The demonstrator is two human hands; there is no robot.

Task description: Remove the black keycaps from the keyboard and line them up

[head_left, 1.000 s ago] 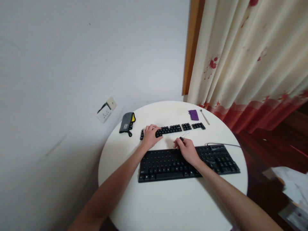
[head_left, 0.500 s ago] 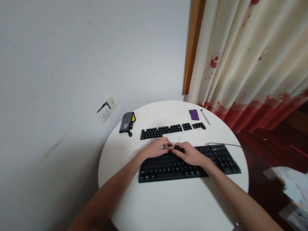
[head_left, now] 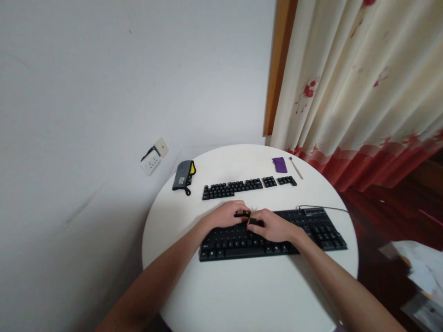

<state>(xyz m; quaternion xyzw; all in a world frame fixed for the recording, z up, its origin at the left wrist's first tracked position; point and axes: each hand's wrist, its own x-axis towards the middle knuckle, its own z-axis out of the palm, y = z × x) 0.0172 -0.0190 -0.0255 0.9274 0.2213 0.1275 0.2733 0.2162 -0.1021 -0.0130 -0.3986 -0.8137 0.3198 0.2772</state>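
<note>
My left hand (head_left: 224, 216) rests over the upper left rows of the black keyboard (head_left: 313, 229), fingers curled and pinching a small black keycap (head_left: 241, 214). My right hand (head_left: 273, 226) lies just beside it, closed on a small black-handled wire puller (head_left: 254, 220) whose thin loops stick up between the two hands. The fingertips of both hands nearly touch above the keyboard's top row. Behind them a long row of loose black keycaps (head_left: 231, 188) lies on the round white table (head_left: 242, 290).
Two short groups of keycaps (head_left: 278, 180) continue the row to the right. A purple cloth (head_left: 278, 164) and a thin stick (head_left: 295, 168) lie at the back. A grey and yellow pouch (head_left: 183, 174) sits at the table's left edge. The keyboard cable (head_left: 321, 207) runs right. A curtain (head_left: 363, 92) hangs at right.
My left hand left the loose keycap row and came back over the keyboard with a keycap. My right hand shifted slightly left, so both hands now meet at the top row.
</note>
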